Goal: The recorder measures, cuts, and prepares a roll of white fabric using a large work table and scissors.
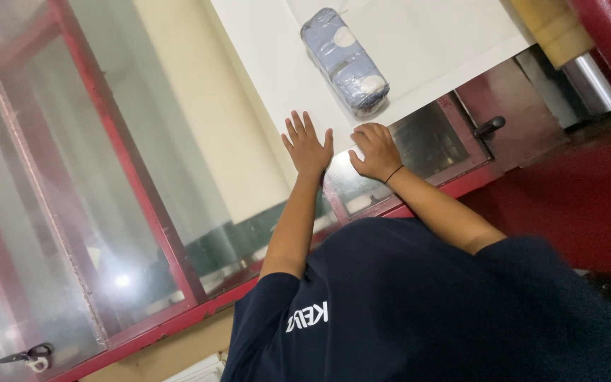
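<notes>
The left hand (307, 143) lies flat, fingers spread, on smooth white sheet (419, 42); the right hand (376, 151) curls at its edge, possibly pinching it. A plastic-wrapped grey block (344, 60) rests nearby.

Wrapped bundle (346, 60) lies on the sheet (419, 42), near its edge. Both hands rest at that edge just below the bundle: left hand (307, 146) flat, right hand (376, 152) beside it, curled. Glass panels (129, 177) in a frame run left of the hands. Latch (488, 128) sits right of the right hand, roller (567, 42) beyond it at the sheet's right.
</notes>
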